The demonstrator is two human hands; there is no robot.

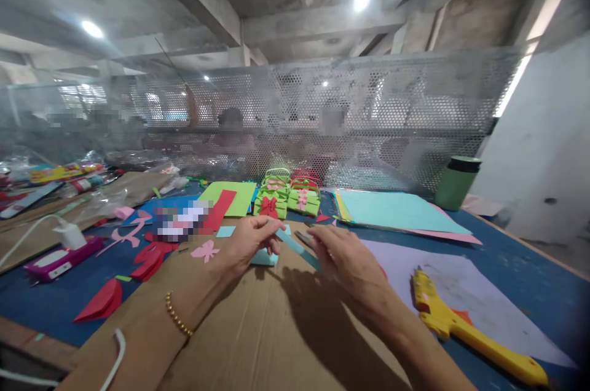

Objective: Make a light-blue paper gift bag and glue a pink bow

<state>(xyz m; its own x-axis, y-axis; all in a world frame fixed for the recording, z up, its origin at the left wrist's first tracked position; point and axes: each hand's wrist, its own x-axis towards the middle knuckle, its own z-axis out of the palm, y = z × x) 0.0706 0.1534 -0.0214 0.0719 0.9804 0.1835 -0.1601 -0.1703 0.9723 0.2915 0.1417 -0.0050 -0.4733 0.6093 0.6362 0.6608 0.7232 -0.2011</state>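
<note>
Near the middle, my left hand [252, 242] pinches one end of a narrow light blue strip [295, 246] between thumb and fingers. The strip slants down toward my right hand [343, 256], whose curled fingers hold a dark slim metal tool that looks like scissors [303, 236], mostly hidden by the hand. Under my left hand lies a light blue piece [265, 257], and another small light blue piece [225, 231] is just beyond it. A pink butterfly-shaped cutout [205, 250] rests left of my left wrist. All lie over a brown cardboard sheet [258, 329].
Small green bags with bows [271, 203] stand behind my hands. A yellow glue gun [465, 329] lies on a lilac sheet [447, 274] at right. Stacked light blue sheets [396, 209] and a green bottle [456, 184] sit behind. Red pieces [102, 300] and a purple power strip [64, 260] are left.
</note>
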